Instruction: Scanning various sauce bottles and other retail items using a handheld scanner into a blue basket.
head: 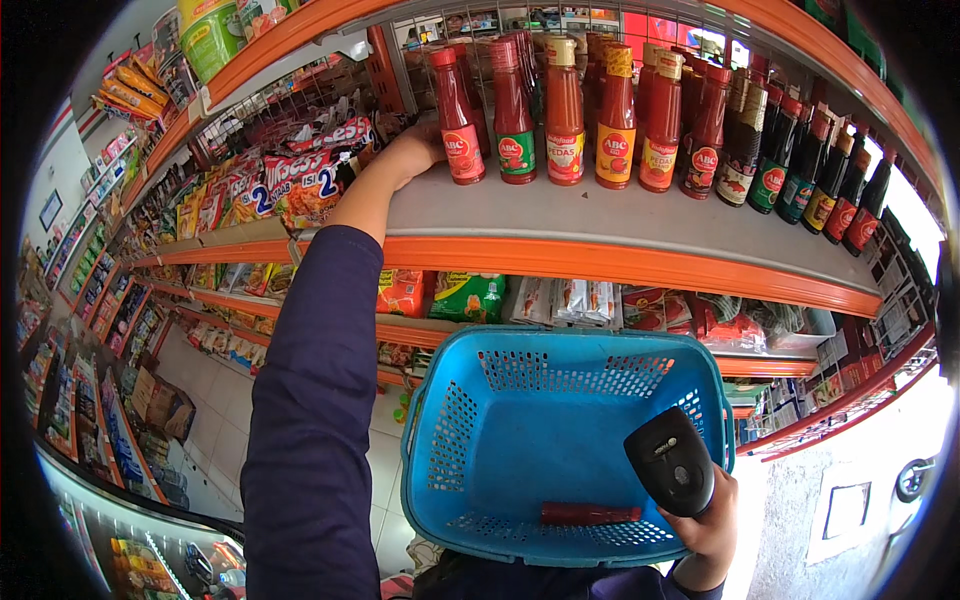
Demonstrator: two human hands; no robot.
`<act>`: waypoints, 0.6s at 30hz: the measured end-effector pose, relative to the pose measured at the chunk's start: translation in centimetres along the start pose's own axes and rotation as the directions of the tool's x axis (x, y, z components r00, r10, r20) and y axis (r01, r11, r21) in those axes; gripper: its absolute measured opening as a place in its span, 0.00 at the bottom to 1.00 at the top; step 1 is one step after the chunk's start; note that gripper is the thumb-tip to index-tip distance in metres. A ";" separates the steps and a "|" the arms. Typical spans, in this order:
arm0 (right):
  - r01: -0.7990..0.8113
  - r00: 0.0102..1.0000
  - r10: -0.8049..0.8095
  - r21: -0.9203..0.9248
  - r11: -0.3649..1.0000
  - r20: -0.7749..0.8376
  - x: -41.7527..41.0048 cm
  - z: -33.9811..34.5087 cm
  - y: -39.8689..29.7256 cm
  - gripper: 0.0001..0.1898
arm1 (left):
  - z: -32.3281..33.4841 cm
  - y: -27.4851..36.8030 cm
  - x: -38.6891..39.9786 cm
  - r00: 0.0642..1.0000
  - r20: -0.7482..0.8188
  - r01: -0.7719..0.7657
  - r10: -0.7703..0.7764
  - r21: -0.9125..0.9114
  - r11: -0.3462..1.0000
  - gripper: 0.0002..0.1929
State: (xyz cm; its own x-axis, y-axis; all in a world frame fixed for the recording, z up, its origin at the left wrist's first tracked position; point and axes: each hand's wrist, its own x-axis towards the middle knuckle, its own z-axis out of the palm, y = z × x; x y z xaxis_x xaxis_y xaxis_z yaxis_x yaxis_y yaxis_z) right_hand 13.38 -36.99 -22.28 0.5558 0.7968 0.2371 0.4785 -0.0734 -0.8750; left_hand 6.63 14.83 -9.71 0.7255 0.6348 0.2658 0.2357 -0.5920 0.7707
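Note:
My left hand (414, 156) reaches onto the grey shelf, just left of a red-capped sauce bottle (460, 142); its fingers are hidden behind that bottle, so its hold cannot be seen. Glass bottles of red sauce (564, 142) and dark sauce (771, 169) stand upright in rows to the right. My right hand (709, 525) grips a black handheld barcode scanner (670, 461) over the right side of a blue plastic basket (555, 420). One red bottle (590, 514) lies on its side in the basket, along the near wall.
Instant noodle packs (300, 176) fill the shelf left of my forearm. An orange shelf edge (600, 262) runs across between the bottles and the basket. Packets (469, 296) lie on the lower shelf. A wire rack (877, 337) stands at right, an open carton (154, 401) on the aisle floor at left.

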 end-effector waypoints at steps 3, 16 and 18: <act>0.003 1.000 -0.003 -0.015 1.000 -0.011 0.0 0.0 0.3 0.24 | -0.1 -0.5 0.0 1.000 -0.004 -0.020 0.020 -0.034 0.999 0.19; 0.035 0.999 -0.035 -0.061 0.998 0.003 0.0 0.0 0.5 0.25 | 0.2 0.5 -1.2 0.997 0.048 -0.051 0.055 -0.082 0.995 0.19; 0.017 1.000 -0.017 -0.044 0.999 -0.003 0.0 0.1 0.2 0.25 | 0.2 0.4 -1.2 0.997 0.048 -0.049 0.053 -0.082 0.995 0.19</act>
State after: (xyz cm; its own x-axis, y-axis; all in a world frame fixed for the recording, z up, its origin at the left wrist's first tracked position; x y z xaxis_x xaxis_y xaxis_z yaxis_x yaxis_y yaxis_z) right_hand 13.40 -36.93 -22.46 0.5495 0.7962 0.2531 0.5170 -0.0860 -0.8517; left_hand 6.01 13.72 -9.80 0.7671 0.5782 0.2780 0.1465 -0.5798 0.8015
